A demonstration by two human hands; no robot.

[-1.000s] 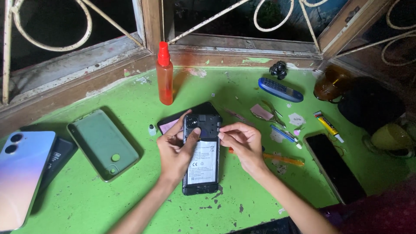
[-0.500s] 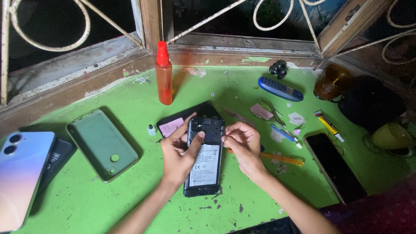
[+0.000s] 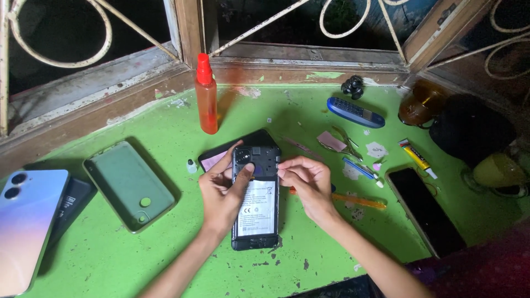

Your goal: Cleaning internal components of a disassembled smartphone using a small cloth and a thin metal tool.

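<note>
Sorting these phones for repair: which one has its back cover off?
The phone under both hands, mid-table: its battery and black inner frame show. The others lie closed.

An orange squeeze bottle (image 3: 207,96), a green phone case (image 3: 130,185) and 1 blue keypad phone (image 3: 355,112) lie about.

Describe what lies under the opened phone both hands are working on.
Under the opened phone, a dark flat slab with a pink card pokes out; its remainder is covered by the left hand.

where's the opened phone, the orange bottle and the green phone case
opened phone (image 3: 255,212), head view, on the white battery label in its open back
orange bottle (image 3: 208,105), head view, on the middle of its body
green phone case (image 3: 124,185), head view, on its flat inner face
</note>
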